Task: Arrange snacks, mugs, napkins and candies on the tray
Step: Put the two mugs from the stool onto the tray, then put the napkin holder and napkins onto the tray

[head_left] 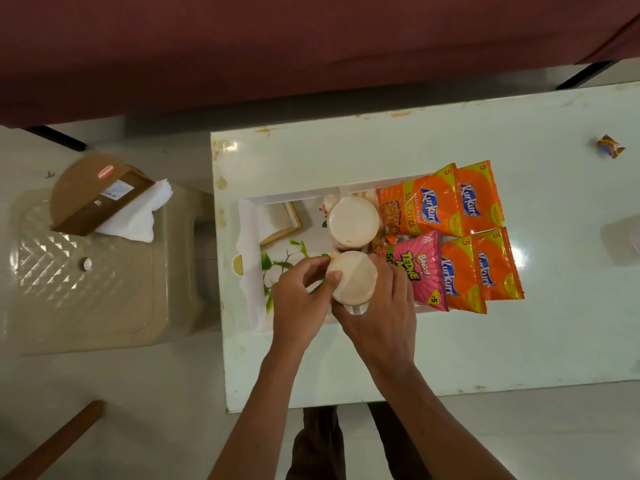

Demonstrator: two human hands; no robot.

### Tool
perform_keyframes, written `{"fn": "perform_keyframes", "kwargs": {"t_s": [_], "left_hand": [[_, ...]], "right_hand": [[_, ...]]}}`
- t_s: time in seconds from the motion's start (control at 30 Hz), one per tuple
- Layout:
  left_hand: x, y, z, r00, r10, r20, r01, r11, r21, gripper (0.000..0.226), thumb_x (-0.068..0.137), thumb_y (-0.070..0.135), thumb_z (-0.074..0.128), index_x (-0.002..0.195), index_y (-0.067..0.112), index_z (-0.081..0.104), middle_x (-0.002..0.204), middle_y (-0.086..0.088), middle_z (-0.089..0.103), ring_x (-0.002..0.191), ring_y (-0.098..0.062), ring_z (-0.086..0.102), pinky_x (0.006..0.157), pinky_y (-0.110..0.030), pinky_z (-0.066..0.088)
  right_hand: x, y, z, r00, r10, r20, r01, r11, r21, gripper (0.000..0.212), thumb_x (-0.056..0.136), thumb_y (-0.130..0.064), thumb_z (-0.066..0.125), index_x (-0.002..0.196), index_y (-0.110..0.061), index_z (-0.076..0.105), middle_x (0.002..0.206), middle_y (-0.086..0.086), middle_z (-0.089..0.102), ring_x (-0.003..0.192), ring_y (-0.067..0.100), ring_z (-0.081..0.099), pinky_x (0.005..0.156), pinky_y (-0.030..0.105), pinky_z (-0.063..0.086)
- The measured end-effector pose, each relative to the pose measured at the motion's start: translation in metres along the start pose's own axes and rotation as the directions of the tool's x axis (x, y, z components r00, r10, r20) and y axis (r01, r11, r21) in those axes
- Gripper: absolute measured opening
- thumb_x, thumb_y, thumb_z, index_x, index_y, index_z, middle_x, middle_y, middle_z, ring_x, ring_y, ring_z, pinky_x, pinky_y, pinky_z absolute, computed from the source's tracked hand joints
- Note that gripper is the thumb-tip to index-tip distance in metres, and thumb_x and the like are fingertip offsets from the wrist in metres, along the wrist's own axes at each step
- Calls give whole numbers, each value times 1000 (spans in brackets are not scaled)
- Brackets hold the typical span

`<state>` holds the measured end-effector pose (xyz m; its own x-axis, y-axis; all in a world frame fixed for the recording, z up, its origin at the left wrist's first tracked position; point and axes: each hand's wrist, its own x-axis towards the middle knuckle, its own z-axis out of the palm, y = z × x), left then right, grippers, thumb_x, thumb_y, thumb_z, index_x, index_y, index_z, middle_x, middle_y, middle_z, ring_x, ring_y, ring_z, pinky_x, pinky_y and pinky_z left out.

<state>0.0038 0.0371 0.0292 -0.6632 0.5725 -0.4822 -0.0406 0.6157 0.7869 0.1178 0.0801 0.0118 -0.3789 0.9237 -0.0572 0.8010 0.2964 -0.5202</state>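
Both hands' grip — left hand (300, 299), right hand (379, 308) — pinches the near mug (351, 277) on the tray (250, 237).

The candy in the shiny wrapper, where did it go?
In the head view, the wrapped candy lies alone on the white table, near its far right corner, beyond the orange snack packets and off the tray.
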Motion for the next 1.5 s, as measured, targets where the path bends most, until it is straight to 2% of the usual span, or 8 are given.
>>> {"fn": "perform_keyframes", "kwargs": {"t_s": [0.27,0.53,0.7,0.87,1.1,1.23,1.37,1.5], "left_hand": [[4,-8,10,979,-201,-27,183,934,-306,36,83,14,81,117,22,70,102,12,75,88,11,70,67,-5,51],[3,-13,14,973,-229,-32,198,899,-390,31,82,14,82,102,35,69,92,23,75,89,9,71,70,-9,53],[-3,-7,14,957,-284,-59,227,861,-456,19,88,16,76,102,29,72,98,12,78,93,0,73,83,-20,59],[-23,4,-4,947,-317,-47,238,796,-556,15,93,11,70,103,22,73,110,-5,78,105,-15,72,95,-32,57],[-64,11,-73,948,-287,-138,164,810,-563,20,93,18,70,113,16,72,108,-2,79,105,-18,74,91,-33,59],[-90,6,-115,920,-304,-246,102,794,-600,21,94,14,65,114,10,70,108,-6,79,102,-22,75,86,-32,61],[-100,-4,-157,876,-363,-319,54,730,-681,26,94,17,65,118,9,67,111,-7,79,104,-24,75,87,-37,58],[-70,-14,-217,851,-368,-375,10,724,-689,23,97,17,61,119,12,66,110,-6,78,103,-21,75,84,-31,60]], "right_hand": [[6,1,2,1000,-4,3,4,1000,-9,81,64,-43,87,128,-7,52,117,12,60,106,26,59,79,31,53],[1,-3,-5,997,41,67,-42,999,13,91,63,-43,89,136,-11,46,129,10,56,117,26,54,79,32,54],[-6,-10,-20,997,16,71,-18,999,27,89,63,-42,88,136,-17,43,134,4,50,120,24,51,72,32,54],[-5,-16,-37,991,17,131,-27,997,73,83,65,-36,87,135,-21,44,135,2,46,122,27,48,76,38,53],[4,-28,-59,951,-169,260,86,949,304,59,75,-12,81,127,-16,52,130,0,45,112,27,55,82,50,57],[5,-51,-68,930,-233,284,129,931,342,42,81,-12,75,120,-16,60,120,1,53,98,19,60,74,39,58],[12,-102,-61,892,-299,338,150,903,404,26,86,-19,71,111,-23,64,107,-10,64,95,2,61,74,10,49],[37,-181,-33,837,-380,393,157,856,492,21,88,-21,69,108,-24,66,101,-15,67,94,-2,63,73,6,49]]}}
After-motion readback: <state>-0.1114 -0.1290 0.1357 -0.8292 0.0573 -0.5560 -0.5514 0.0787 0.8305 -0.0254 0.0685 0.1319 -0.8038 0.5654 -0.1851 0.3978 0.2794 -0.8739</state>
